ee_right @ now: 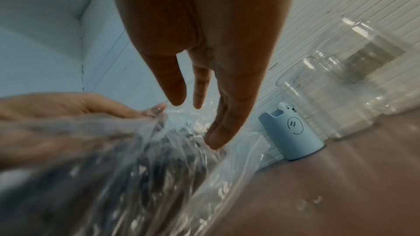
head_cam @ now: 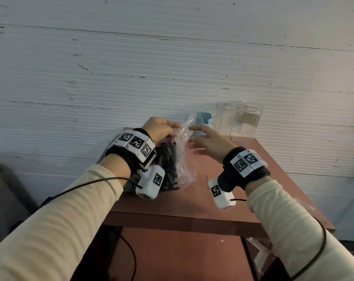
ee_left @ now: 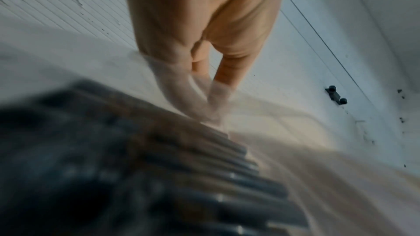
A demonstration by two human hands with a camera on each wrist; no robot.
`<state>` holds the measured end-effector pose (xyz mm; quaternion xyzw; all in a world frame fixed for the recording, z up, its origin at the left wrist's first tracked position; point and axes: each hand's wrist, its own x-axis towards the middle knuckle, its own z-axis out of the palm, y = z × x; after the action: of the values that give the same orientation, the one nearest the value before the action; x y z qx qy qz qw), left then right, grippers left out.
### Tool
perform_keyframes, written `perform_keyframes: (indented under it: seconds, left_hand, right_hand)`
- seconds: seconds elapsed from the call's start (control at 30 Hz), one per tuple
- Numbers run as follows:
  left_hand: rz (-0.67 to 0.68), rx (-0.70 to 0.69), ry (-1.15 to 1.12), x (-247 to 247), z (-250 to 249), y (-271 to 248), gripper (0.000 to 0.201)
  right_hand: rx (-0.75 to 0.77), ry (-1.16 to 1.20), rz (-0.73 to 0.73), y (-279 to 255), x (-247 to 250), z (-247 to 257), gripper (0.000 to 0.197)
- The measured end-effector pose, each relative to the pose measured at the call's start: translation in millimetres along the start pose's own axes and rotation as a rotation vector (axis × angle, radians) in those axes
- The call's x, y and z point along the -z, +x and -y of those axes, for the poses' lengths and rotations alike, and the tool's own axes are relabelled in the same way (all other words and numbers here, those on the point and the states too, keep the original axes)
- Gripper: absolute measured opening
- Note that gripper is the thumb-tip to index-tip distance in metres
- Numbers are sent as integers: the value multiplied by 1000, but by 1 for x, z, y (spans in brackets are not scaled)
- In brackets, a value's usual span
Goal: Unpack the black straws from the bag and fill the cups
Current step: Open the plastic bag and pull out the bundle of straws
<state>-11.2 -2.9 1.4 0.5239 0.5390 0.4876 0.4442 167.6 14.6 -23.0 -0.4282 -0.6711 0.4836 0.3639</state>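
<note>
A clear plastic bag (head_cam: 181, 159) full of black straws (head_cam: 168, 169) lies on the left part of the reddish-brown table (head_cam: 192, 203). My left hand (head_cam: 162, 128) pinches the bag's upper edge; the left wrist view shows its fingers (ee_left: 204, 82) on the film above the straws (ee_left: 204, 168). My right hand (head_cam: 204, 138) hovers just right of the bag's mouth with straight, spread fingers (ee_right: 218, 132) and holds nothing. Clear plastic cups (head_cam: 225, 120) stand at the table's back edge by the wall, also seen as cups (ee_right: 322, 107) in the right wrist view.
A small light-blue holder with a drawn face (head_cam: 202, 123) (ee_right: 293, 137) stands between the bag and the cups. A white ribbed wall (head_cam: 172, 57) rises right behind the table. The table's front and right edges are close to my arms.
</note>
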Motion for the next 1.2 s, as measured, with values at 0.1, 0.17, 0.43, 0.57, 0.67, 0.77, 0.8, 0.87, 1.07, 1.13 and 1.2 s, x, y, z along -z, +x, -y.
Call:
perform_keyframes:
  seconds: [0.1,0.17,0.43,0.57,0.67,0.77,0.8,0.87,1.07,1.13,1.2]
  left_hand:
    - [-56,-4,-111,4,-11,-3,27]
    - [-64,-10,-162,5,-17,-4,25]
    - [-39,-56,-197,9,-19,-8,25]
    - [-18,-71,-204,14,-16,-8,27]
    - [-5,-72,-204,15,-14,-9,26]
    - [0,-62,-188,16,-11,-10,25]
    - [0,-56,-183,16,-10,-10,25]
    - [-2,-45,-169,16,-8,-9,26]
    - [38,5,55,11,11,-6,33]
    - [32,-18,167,6,15,-7,29]
    - [-37,-97,276,2,12,-8,30]
  right_hand:
    - [-98,3,93,3,-7,-6,37]
    - [-154,58,159,1,-16,-4,41]
    - [-46,92,73,2,-29,6,61]
    - [-14,123,51,6,-26,0,55]
    - [-13,135,29,8,-24,-5,49]
    - [-7,94,-15,7,-18,-10,42]
    - [2,56,-36,7,-14,-11,38]
    - [32,-29,-91,4,-6,-10,30]
    - [152,-132,-213,-8,26,1,30]
    - [178,-181,-180,-14,32,5,30]
    - [180,-210,-117,-21,34,9,37]
